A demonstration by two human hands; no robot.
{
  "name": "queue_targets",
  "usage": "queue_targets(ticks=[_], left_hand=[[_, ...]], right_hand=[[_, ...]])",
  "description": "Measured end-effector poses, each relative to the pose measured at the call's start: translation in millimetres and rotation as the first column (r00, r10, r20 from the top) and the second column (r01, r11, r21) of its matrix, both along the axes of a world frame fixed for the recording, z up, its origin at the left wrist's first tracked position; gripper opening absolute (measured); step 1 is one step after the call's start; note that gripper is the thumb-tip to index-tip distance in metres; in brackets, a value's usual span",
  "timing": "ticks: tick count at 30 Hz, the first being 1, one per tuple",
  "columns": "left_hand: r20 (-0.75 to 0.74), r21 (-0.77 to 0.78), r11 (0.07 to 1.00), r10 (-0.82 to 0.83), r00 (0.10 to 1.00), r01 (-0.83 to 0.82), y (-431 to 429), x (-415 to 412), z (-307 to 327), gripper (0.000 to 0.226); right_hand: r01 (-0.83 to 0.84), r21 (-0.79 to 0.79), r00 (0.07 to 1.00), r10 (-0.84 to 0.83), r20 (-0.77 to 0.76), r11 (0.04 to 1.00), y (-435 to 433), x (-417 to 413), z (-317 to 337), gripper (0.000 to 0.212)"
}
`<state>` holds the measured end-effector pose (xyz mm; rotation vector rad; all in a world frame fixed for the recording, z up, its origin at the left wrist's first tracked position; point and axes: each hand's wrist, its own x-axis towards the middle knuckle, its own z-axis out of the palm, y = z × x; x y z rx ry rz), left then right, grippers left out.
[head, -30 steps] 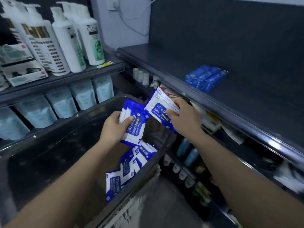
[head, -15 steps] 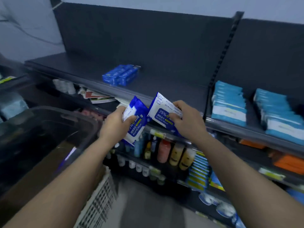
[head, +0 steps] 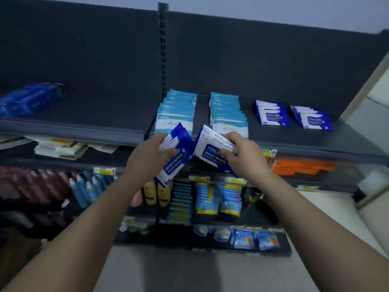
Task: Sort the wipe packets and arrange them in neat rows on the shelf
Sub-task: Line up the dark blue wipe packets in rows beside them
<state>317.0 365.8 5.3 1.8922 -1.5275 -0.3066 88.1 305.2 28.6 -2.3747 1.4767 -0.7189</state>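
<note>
I see a blue-and-white soft plastic alcohol wipe packet (head: 212, 151) pinched at its right end in my right hand (head: 244, 158), fingers curled closed over it, thumb on its printed face; just left of it, nearly touching, a small stack of matching blue-and-white wipe packets (head: 173, 157) sits tilted in my left hand (head: 147, 160), which is wrapped shut around their left edge. Both hands hover in front of the dark grey shelf lip (head: 294, 147), below two rows of pale teal wipe packets (head: 176, 110). Half a second ago the black bin filled the lower left; now it is out of view and two short rows of blue-and-white packets (head: 271, 113) show at the right of the shelf. Bare shelf lies between the teal rows and those, and a wide dark stretch on the left, beside some blurred blue packs (head: 29, 99)
</note>
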Motion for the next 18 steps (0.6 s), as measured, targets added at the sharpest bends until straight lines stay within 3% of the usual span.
queue_targets(ticks=[10,18], left_hand=[[0.164,0.068,0.972,-0.233,0.959,0.224,-109.4,-120.8,15.2,0.027],[0.201,0.073,0.937,-0.35,0.915,0.342,-227.1,-196.6,21.8,0.029]], right_hand=[[0.195,0.062,0.981,-0.196,0.006,0.979,-69.8,-127.0,-8.4,0.019],[0.26,0.117,0.965,-0.261,-0.013,0.958,-164.8,-206.9,-2.0,0.014]])
